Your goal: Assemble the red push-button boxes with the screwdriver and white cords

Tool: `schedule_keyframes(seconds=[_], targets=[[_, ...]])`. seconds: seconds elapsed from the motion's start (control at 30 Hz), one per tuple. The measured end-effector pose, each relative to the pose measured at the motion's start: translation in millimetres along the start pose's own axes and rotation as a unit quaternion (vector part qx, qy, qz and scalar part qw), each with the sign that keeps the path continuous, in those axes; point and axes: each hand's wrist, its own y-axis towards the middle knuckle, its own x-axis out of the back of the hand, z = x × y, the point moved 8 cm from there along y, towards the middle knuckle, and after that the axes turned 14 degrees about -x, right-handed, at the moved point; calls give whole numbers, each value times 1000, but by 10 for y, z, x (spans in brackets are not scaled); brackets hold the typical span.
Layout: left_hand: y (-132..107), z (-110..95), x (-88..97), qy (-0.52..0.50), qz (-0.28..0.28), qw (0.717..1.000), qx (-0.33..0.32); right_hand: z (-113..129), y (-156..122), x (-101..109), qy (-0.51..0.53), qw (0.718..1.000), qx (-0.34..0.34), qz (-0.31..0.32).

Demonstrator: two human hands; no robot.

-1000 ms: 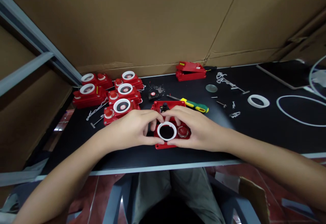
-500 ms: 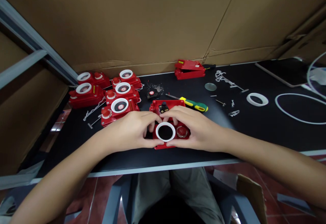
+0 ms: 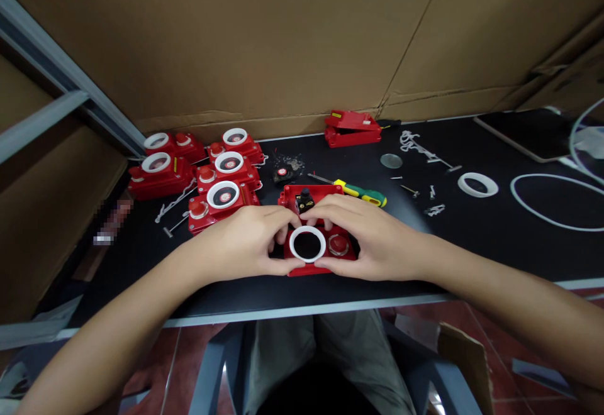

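Note:
A red plastic cover with a white ring and a round red button lies near the black table's front edge. My left hand grips its left side, fingers curled over the top edge and thumb under the front. My right hand grips the right side the same way. Fingertips of both hands meet above the ring. Just behind the cover sits an open red base with a small black part inside.
Several finished red units are grouped at the back left. A green-yellow screwdriver, a stacked red housing, a glass disc, loose screws, a white ring and a white gasket loop lie to the right. Cardboard walls stand behind.
Both hands have stayed on the red cover. The view shifted slightly; the fingers adjusted a little above the white ring.

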Motion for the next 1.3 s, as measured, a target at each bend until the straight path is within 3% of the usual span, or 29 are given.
schedule_keyframes(seconds=[1.07,1.3], targets=[[-8,75,-97,-47,40,998,9,20,-45,-3,-22,999,34,-13],[-27,126,-116,-84,35,995,46,53,-35,12,-23,999,38,-13]])
